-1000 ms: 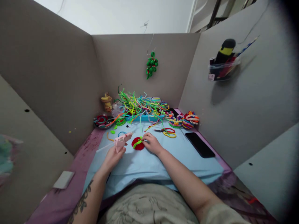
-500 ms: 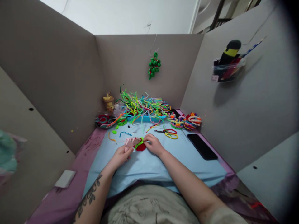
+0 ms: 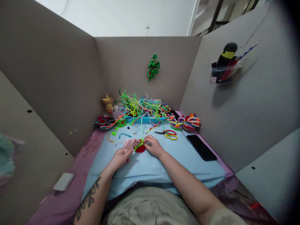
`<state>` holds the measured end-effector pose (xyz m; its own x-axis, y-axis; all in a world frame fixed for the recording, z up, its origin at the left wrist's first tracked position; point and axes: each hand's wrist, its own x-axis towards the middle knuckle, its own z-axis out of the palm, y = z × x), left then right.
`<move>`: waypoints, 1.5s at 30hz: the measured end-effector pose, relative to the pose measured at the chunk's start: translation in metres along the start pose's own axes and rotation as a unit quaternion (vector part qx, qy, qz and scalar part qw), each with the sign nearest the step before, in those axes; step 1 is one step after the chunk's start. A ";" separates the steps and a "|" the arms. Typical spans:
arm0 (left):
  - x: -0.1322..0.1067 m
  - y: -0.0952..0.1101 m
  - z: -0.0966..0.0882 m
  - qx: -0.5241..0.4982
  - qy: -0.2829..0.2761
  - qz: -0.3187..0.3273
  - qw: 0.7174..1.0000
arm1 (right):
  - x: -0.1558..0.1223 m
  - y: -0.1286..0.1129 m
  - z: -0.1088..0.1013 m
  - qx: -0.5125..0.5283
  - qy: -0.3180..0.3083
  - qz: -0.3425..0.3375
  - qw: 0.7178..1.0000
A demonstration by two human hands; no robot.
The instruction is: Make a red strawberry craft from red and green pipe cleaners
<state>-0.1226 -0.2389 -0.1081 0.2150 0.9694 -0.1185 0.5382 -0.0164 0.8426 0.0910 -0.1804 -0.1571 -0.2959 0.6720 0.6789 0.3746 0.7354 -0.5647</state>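
The left hand, wrapped around the pink glue gun, has swung in over the red disc on the blue sheet, so both hands now meet at its green strip (the right hand pinches one end).

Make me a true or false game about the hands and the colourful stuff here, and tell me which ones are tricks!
1. The left hand holds a pink glue gun. True.
2. The right hand holds the scissors. False: the scissors lie on the blue sheet, and the right hand's fingers are at the green strip.
3. The green strip lies across the red piece. True.
4. The black phone is left of the scissors. False: the phone is to their right.
5. A green bunch hangs in front of the back wall. True.
6. The blue tray is nearer the person than the scissors. False: the tray is farther back.
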 end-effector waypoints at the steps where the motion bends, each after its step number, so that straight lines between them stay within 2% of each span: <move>1: 0.000 0.001 0.000 0.003 -0.002 -0.001 1.000 | 0.000 0.000 0.000 -0.001 -0.001 0.000 1.000; 20: 0.001 -0.004 0.000 0.023 -0.001 0.007 1.000 | -0.001 0.004 0.001 -0.005 -0.002 0.000 1.000; 33: 0.000 -0.004 -0.003 0.054 -0.021 0.019 0.998 | 0.000 0.000 0.002 -0.006 -0.008 -0.007 1.000; 37: 0.002 0.004 -0.012 0.114 -0.022 0.048 0.992 | -0.001 0.001 0.003 -0.007 -0.016 -0.011 1.000; 41: 0.002 0.025 -0.020 0.228 -0.007 0.094 0.969 | -0.001 0.002 0.005 -0.003 -0.023 -0.013 1.000; 43: -0.002 0.037 -0.025 0.280 0.001 0.084 0.956 | 0.000 0.001 0.006 -0.002 -0.022 -0.013 1.000; 45: -0.009 0.046 -0.033 0.336 0.026 0.041 0.941 | 0.000 0.000 0.006 -0.001 -0.019 -0.009 1.000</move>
<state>-0.1262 -0.2403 -0.0510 0.2470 0.9686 -0.0276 0.9190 -0.2251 0.3238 0.0859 -0.1796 -0.1600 -0.3356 0.6616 0.6705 0.3714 0.7471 -0.5513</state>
